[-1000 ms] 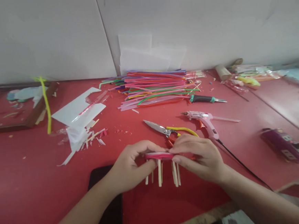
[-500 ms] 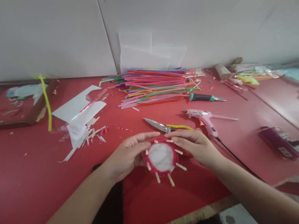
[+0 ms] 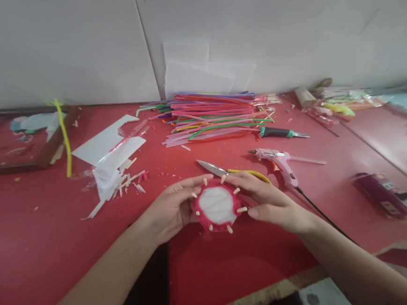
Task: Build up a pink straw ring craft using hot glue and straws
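Between my hands is a round pink craft piece [image 3: 202, 222] with a white disc in its middle and several short wooden sticks standing out around its rim. My left hand [image 3: 171, 209] grips its left side, thumb near the upper rim and index finger reaching behind. On the right, my right hand [image 3: 268, 199] is closed about the other side, its fingers at the upper rim and the thumb beside a stick. The undersides of the fingers are hidden. Just behind the piece lie scissors [image 3: 210, 167] with a yellow handle, partly covered by my right hand.
A pink glue gun [image 3: 278, 160] with a cord lies to the right, near a craft knife [image 3: 275, 132]. Coloured pipe cleaners [image 3: 211, 114] are heaped at the back. Paper scraps [image 3: 109, 178] lie left; a purple box-shaped device [image 3: 386, 192] sits far right.
The craft piece has tilted so its sticks point more toward me and look shorter. My right thumb has moved down from the upper rim to the right side.
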Demonstrator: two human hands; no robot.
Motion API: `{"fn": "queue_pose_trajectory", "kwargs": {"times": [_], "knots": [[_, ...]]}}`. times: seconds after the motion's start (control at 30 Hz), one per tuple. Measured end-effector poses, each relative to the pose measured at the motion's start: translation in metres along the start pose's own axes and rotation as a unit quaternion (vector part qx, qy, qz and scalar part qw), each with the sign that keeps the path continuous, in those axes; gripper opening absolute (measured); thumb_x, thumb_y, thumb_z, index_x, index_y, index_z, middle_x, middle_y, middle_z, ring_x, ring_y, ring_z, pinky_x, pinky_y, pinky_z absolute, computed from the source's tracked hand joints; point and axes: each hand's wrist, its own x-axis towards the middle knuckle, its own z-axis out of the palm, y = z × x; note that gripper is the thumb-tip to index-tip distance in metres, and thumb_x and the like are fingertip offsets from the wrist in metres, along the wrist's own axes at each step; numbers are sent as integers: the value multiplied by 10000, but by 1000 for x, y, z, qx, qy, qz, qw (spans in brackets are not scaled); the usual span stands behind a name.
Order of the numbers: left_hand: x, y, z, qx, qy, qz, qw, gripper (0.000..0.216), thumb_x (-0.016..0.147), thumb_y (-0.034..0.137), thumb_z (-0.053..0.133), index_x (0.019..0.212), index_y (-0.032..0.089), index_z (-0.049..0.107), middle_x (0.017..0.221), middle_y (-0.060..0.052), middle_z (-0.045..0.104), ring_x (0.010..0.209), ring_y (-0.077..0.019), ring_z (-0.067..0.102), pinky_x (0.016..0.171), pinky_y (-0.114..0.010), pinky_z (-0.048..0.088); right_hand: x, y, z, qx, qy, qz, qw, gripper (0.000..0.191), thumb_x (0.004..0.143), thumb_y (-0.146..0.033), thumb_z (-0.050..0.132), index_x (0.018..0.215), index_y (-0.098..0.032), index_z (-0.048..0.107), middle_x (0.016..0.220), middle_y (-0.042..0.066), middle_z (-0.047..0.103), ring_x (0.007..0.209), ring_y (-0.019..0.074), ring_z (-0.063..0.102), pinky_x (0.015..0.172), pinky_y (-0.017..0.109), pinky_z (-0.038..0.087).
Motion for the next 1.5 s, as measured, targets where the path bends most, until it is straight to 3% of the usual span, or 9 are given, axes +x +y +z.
{"fn": "queue_pose_trajectory", "kwargs": {"times": [0.13,0.27,0.47,0.63,0.73,0.83,0.93,1.27,1.5], "knots": [[-1,2,3,-26,42,34,998,368,877,-16,545,1109,158,773,937,-73,794,607,-124,712,541,-223,612,2,4,11,-206,77,-55,974,1055,756,-535,812,1604,-314,225,1555,143,458,1388,345,499,1104,532,480],[-3,0,2,-20,19,40,999,315,895,50,597,1099,205,779,1087,-72,785,808,-162,757,669,-250,640,8,9,19,-309,154,-128,930,894,789,-553,780,1538,-290,369,1382,143,630,1257,304,622,1038,470,550],[-2,-3,-8,-29,-120,66,990,489,767,122,684,1245,223,718,1361,-97,684,1105,-261,708,858,-364,623,8,8,14,-174,155,-113,966,787,753,-550,814,1425,-293,495,1324,112,666,1187,268,674,998,411,581],[-9,-11,-9,118,-194,112,967,856,720,107,814,1470,381,505,1577,-62,486,1393,-318,516,1081,-439,490,5,7,11,-25,134,-90,987,756,749,-477,844,1411,-299,525,1354,109,649,1213,271,663,1016,414,574],[-11,-15,-7,241,-149,160,945,1005,671,145,885,1522,404,418,1627,-72,406,1439,-344,455,1134,-472,438,5,6,12,20,113,-84,990,763,746,-445,855,1415,-283,528,1374,122,637,1235,279,653,1045,427,556],[-11,-14,-8,359,-93,220,902,1020,608,218,936,1507,327,467,1591,-111,450,1447,-380,424,1173,-498,384,4,8,13,2,100,-103,990,802,730,-425,871,1433,-279,515,1395,127,625,1273,283,628,1085,432,518],[-11,-13,-10,396,-95,246,880,1043,575,263,958,1498,301,475,1545,-126,501,1393,-393,483,1168,-519,382,4,12,14,-30,98,-127,987,835,713,-440,877,1440,-269,505,1401,133,624,1295,295,607,1097,449,499],[-12,-13,-6,361,-137,229,894,886,662,262,898,1424,265,445,1464,-146,538,1305,-344,572,1066,-437,494,8,10,16,-37,91,-146,984,783,745,-491,840,1423,-263,522,1368,131,651,1248,288,640,1068,432,510],[-14,-12,-3,353,-129,237,896,894,603,191,910,1399,257,509,1489,-146,527,1343,-370,532,1092,-463,463,12,7,18,-67,87,-178,978,758,767,-491,818,1430,-294,508,1321,97,678,1196,264,667,1039,401,528]]}}
